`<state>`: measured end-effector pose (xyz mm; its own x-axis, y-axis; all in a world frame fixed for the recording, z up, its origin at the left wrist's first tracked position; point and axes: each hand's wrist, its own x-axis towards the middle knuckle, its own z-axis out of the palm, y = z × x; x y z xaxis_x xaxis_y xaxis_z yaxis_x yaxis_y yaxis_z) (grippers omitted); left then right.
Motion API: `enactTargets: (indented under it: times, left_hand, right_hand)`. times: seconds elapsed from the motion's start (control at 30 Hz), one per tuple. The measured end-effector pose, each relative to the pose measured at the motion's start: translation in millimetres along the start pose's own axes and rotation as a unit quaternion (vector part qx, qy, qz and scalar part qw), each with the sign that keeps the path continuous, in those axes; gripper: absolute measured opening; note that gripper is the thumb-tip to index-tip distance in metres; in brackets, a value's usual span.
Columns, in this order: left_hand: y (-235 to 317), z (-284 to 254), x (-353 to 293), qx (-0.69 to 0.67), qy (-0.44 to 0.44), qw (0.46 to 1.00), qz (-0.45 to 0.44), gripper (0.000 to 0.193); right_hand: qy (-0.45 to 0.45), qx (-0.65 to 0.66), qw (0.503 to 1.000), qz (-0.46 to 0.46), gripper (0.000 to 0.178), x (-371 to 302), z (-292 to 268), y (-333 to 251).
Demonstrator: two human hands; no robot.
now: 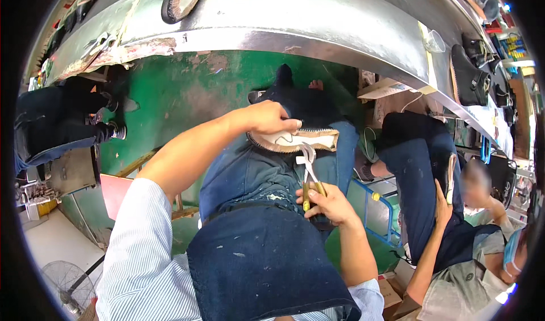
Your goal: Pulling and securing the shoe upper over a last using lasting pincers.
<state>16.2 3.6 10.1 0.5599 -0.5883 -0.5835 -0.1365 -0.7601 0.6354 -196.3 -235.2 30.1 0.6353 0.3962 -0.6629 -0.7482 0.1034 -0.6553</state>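
An upturned shoe (286, 141) lies across my lap, its pale underside facing up and zigzag stitching along its folded edge. My left hand (268, 118) is closed around the toe end, the thumb pressing on the underside. In my right hand (334, 205) is a pair of pliers (309, 169) with yellow-and-dark handles, held between the bent fingers and thumb. The jaws reach the near edge of the shoe around its middle; whether they pinch the material is too small to tell. A dark thread lies loosely on the underside.
A metal workbench (318, 9) runs across the far side, bearing another upturned shoe (184, 0) and a black shoe (468, 77). On the right a seated co-worker (454, 253) holds a shoe. A blue metal frame (392, 224) stands between us; a fan (68, 287) is lower left.
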Motion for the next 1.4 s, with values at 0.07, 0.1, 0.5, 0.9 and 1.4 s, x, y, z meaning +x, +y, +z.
enactTargets:
  times: [0.07,0.1,0.5,0.9,1.4]
  left_hand:
    - [2.9,-5.0,7.1,0.002,-0.014,1.000,-0.022,0.058]
    - [3.9,-8.4,10.1,0.009,-0.020,0.999,-0.026,0.060]
    - [-0.8,-12.8,13.2,-0.025,-0.037,0.998,-0.042,0.070]
    - [-19.9,-8.0,20.8,-0.059,-0.024,0.997,-0.043,0.072]
    - [-15.1,-5.8,16.0,-0.043,-0.029,0.997,-0.059,0.069]
  right_hand:
    - [-0.024,0.027,0.999,0.035,0.046,5.8,-2.2,-5.9]
    - [-0.041,0.063,0.996,0.038,0.048,8.9,-3.7,-9.3]
    - [0.005,0.187,0.982,-0.022,0.036,46.8,26.0,5.8]
    - [0.033,0.048,0.997,-0.041,0.040,11.2,7.2,-42.5]
    - [0.072,0.111,0.991,0.016,0.030,34.7,28.6,-15.0]
